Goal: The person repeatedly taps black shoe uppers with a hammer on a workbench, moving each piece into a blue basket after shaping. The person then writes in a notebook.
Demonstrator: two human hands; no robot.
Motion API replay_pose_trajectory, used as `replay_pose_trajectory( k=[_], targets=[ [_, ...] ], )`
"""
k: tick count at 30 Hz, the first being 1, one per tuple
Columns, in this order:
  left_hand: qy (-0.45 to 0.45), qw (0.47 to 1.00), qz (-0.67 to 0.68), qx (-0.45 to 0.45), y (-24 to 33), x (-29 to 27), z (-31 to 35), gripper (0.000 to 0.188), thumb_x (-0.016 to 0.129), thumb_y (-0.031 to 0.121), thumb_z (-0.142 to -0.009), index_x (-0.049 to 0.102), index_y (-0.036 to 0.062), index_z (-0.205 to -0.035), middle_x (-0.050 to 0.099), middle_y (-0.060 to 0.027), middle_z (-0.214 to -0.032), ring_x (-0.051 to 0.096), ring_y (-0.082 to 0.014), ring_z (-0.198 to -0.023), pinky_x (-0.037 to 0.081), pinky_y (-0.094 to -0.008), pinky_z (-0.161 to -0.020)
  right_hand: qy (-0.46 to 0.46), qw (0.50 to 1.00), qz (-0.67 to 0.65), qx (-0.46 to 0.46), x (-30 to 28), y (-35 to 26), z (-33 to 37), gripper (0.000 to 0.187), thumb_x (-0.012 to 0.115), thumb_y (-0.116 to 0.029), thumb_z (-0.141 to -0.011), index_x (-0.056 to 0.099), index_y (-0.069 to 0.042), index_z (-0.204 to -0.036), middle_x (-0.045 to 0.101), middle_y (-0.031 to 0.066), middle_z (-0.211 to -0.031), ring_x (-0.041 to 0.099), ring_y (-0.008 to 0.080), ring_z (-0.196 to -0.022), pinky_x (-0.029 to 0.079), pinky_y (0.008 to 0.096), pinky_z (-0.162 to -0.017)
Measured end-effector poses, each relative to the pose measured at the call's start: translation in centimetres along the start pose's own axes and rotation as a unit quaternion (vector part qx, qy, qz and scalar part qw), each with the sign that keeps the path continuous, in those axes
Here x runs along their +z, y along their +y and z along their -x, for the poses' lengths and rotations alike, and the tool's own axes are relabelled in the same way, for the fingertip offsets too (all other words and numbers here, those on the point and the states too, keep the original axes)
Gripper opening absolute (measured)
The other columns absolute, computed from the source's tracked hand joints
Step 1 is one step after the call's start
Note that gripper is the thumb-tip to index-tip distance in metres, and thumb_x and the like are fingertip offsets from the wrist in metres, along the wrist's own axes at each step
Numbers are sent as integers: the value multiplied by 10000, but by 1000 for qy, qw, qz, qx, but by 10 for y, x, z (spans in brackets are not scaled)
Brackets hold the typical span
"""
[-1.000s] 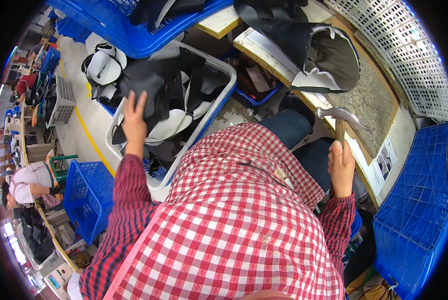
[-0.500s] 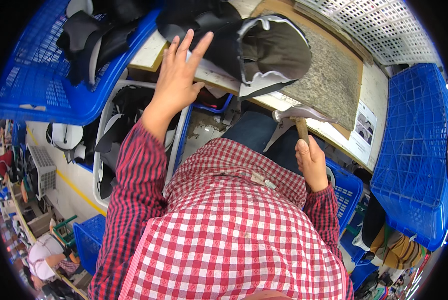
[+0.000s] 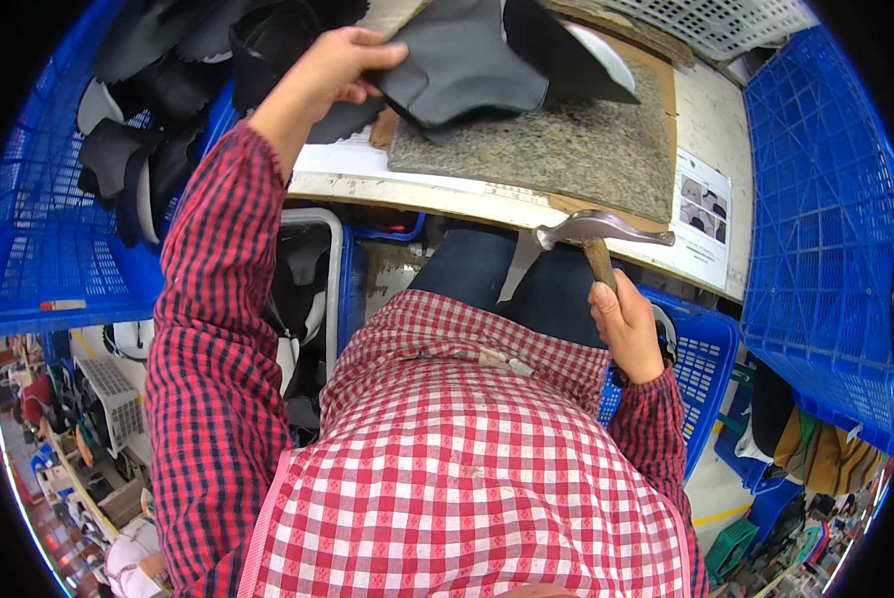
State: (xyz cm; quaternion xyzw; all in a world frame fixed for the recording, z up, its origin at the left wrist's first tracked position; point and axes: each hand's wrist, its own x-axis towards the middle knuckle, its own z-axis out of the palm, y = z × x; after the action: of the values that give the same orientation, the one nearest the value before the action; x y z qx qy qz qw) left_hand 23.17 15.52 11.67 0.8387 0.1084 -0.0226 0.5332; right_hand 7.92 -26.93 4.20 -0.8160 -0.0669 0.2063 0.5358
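Observation:
My left hand (image 3: 342, 70) pinches the left edge of a black leather shoe upper (image 3: 467, 65), thumb on top. The upper hangs partly over a speckled grey slab (image 3: 566, 154) on the workbench, and its far right flap shows a white lining edge. Wrapped round the wooden handle of a hammer (image 3: 598, 234), my right hand (image 3: 628, 324) stays low at the bench's front edge. The hammer's metal head is held level, just in front of the slab. More black uppers (image 3: 267, 45) lie beyond my left wrist.
Blue crates stand at the left (image 3: 28, 269) and right (image 3: 816, 229), with black pieces in the left one. A white basket (image 3: 716, 20) sits at the back. Below the bench is a white-rimmed bin (image 3: 335, 279) of black pieces. A printed sheet (image 3: 701, 219) lies at the bench's right.
My left hand, open over the uppers before, has moved up and left and now grips an upper. An upper with its brown inside showing has left the bench front. The hammer barely moved.

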Motion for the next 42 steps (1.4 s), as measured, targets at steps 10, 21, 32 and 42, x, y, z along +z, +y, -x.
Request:
replay_pose_trajectory(
  k=[10, 21, 32, 42],
  targets=[
    [72, 709, -557, 427, -23, 55, 49, 917, 575, -148, -773, 511, 385, -1516, 346, -5, -1663, 277, -328, -1546, 180, -533, -1281, 27, 1000, -11, 5, -17, 27, 3, 330, 533, -366, -1098, 534, -79, -937, 424, -61, -652, 364, 28, -541, 295, 223, -479],
    [-138, 824, -342, 430, 41, 72, -49, 325, 673, 156, -963, 708, 119, -1284, 755, -172, -1125, 724, -352, -991, 554, -401, -886, 89, 916, 324, -219, -41, -38, -58, 265, 594, -271, -1050, 527, -26, -971, 622, 231, -728, 643, 453, -696, 474, 505, -581],
    [-56, 918, -251, 301, 37, 81, -57, 373, 618, 327, -1010, 691, 80, -1279, 718, -222, -1184, 681, -402, -1105, 521, -425, -970, 104, 886, 427, -148, -18, -74, -157, 348, 519, -361, -1073, 518, -20, -1001, 664, 260, -759, 653, 505, -754, 494, 588, -668],
    [-141, 925, -261, 239, 58, 80, -66, 407, 573, 340, -1026, 642, 112, -1357, 701, -207, -1254, 658, -381, -1154, 493, -408, -1007, 122, 870, 448, -167, -36, -77, -165, 360, 522, -364, -1074, 523, -11, -1004, 662, 276, -741, 659, 505, -748, 507, 583, -669]
  ],
)
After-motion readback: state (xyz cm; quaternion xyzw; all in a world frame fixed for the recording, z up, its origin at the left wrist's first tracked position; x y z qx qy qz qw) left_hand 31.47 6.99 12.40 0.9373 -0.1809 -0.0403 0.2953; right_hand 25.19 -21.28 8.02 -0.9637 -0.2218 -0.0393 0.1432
